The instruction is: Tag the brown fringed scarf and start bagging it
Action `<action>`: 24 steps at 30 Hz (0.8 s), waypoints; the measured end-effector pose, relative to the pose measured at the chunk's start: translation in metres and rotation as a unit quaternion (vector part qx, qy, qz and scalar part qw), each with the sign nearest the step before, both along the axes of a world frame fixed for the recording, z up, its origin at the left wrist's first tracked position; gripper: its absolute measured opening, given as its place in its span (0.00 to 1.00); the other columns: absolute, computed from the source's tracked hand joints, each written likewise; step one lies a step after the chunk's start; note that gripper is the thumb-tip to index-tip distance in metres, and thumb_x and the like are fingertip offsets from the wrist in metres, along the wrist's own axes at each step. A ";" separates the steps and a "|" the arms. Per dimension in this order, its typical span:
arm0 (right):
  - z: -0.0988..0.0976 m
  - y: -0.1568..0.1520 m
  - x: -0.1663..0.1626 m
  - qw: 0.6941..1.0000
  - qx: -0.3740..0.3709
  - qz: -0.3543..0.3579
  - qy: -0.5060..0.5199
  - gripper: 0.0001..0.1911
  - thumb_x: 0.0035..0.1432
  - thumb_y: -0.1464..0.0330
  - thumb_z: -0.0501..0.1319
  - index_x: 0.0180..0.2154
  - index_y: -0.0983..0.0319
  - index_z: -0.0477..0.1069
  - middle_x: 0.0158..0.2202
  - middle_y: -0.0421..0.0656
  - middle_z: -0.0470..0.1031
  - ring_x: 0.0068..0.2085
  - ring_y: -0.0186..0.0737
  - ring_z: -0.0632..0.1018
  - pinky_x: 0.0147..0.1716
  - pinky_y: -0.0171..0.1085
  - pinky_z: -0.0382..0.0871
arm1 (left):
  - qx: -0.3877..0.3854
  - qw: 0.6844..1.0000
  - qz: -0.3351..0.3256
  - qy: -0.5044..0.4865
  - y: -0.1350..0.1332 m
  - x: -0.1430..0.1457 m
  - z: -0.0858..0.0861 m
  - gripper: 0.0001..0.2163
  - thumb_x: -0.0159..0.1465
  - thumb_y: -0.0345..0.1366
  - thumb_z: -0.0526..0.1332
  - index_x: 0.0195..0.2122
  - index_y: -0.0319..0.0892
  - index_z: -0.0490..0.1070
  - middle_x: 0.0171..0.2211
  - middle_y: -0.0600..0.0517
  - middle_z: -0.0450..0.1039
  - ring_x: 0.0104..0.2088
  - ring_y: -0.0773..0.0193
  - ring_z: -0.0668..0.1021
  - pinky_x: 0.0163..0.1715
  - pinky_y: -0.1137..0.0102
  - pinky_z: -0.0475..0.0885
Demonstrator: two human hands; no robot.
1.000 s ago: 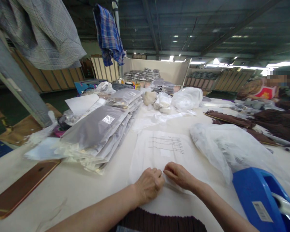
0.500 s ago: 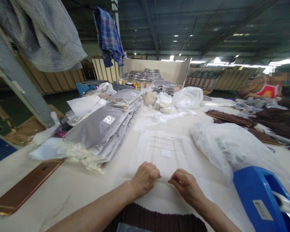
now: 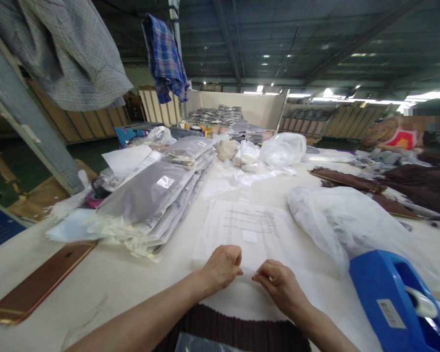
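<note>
A translucent plastic bag [image 3: 238,220] printed with dark lines lies flat on the table in front of me, with a small white label [image 3: 249,236] on it. My left hand [image 3: 223,266] is closed in a pinch at the bag's near edge. Just right of it, my right hand [image 3: 276,281] pinches the same edge, thumb against fingers. A small gap separates the fingertips. Below both hands, a dark brown pleated or fringed textile [image 3: 241,335] shows at the bottom of the view, partly under clear plastic.
Left stands a stack of bagged grey items [image 3: 142,195], with a phone [image 3: 40,283] nearer me. On the right are a blue tape dispenser [image 3: 391,293] and a crumpled plastic bag [image 3: 351,225]. Brown fringed textiles [image 3: 417,190] lie farther right, near another person [image 3: 395,134].
My left hand has turned slightly, its fingertips now pointing more downward at the bag edge. My right hand has barely shifted. The view has moved slightly.
</note>
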State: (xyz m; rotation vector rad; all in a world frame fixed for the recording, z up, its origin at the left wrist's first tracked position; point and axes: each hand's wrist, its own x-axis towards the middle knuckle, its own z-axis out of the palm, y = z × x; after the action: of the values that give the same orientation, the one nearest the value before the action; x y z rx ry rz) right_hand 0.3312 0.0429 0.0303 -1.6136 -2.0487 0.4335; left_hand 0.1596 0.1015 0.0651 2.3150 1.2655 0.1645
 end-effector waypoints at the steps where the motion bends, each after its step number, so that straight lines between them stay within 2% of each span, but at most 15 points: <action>1: 0.000 0.001 -0.001 1.000 0.004 -0.002 0.001 0.11 0.50 0.75 0.63 0.20 0.61 0.66 0.22 0.38 0.68 0.27 0.35 0.70 0.28 0.33 0.60 | 0.009 1.000 -0.008 -0.002 -0.001 -0.001 0.000 0.06 0.54 0.32 0.67 0.32 0.38 0.74 0.31 0.50 0.75 0.32 0.64 0.75 0.30 0.74 0.64; 4: 0.000 0.002 -0.002 1.000 0.013 -0.005 0.005 0.14 0.47 0.77 0.65 0.18 0.62 0.62 0.21 0.37 0.66 0.26 0.35 0.69 0.27 0.33 0.59 | 0.029 0.998 -0.047 0.000 -0.004 -0.001 -0.002 0.04 0.58 0.31 0.64 0.34 0.40 0.75 0.36 0.49 0.75 0.39 0.60 0.74 0.39 0.69 0.64; 8: -0.004 0.001 -0.001 1.000 0.018 -0.014 0.005 0.17 0.45 0.78 0.66 0.18 0.61 0.58 0.22 0.38 0.65 0.28 0.36 0.68 0.28 0.34 0.59 | 0.027 0.996 -0.079 0.018 -0.007 0.002 -0.003 0.05 0.57 0.29 0.64 0.25 0.38 0.75 0.29 0.48 0.76 0.35 0.60 0.75 0.39 0.68 0.65; 14: -0.003 -0.008 -0.002 1.000 0.001 -0.019 0.010 0.12 0.48 0.76 0.64 0.22 0.61 0.61 0.24 0.38 0.66 0.28 0.37 0.68 0.29 0.35 0.59 | 0.024 0.998 -0.053 0.021 -0.009 0.006 -0.002 0.05 0.54 0.30 0.66 0.22 0.38 0.72 0.28 0.49 0.75 0.33 0.60 0.75 0.34 0.71 0.65; 19: 0.005 -0.014 -0.007 0.999 -0.026 0.008 0.035 0.04 0.53 0.68 0.63 0.29 0.60 0.69 0.29 0.39 0.71 0.31 0.38 0.71 0.31 0.35 0.62 | 0.009 0.999 -0.024 0.026 -0.010 0.005 -0.002 0.07 0.51 0.29 0.68 0.22 0.39 0.70 0.28 0.51 0.74 0.32 0.62 0.74 0.31 0.72 0.64; 21: 0.007 -0.014 -0.010 0.998 -0.033 0.009 0.048 0.05 0.55 0.68 0.62 0.27 0.60 0.70 0.28 0.39 0.72 0.31 0.38 0.71 0.32 0.36 0.62 | 0.005 1.000 -0.015 0.027 -0.012 0.006 -0.001 0.07 0.51 0.29 0.68 0.23 0.38 0.70 0.29 0.51 0.73 0.33 0.62 0.74 0.31 0.72 0.64; 24: 0.007 -0.011 -0.012 0.996 -0.047 -0.011 0.074 0.09 0.52 0.73 0.62 0.21 0.61 0.69 0.24 0.38 0.71 0.29 0.36 0.72 0.30 0.34 0.61 | -0.004 1.000 -0.005 0.025 -0.015 0.009 0.001 0.06 0.51 0.28 0.68 0.24 0.38 0.70 0.31 0.50 0.73 0.34 0.61 0.74 0.32 0.72 0.63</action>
State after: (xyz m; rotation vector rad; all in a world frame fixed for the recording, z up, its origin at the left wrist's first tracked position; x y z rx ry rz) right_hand 0.3191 0.0319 0.0369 -1.6047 -1.9240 0.6307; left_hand 0.1683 0.0867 0.0660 2.3309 1.2762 0.0980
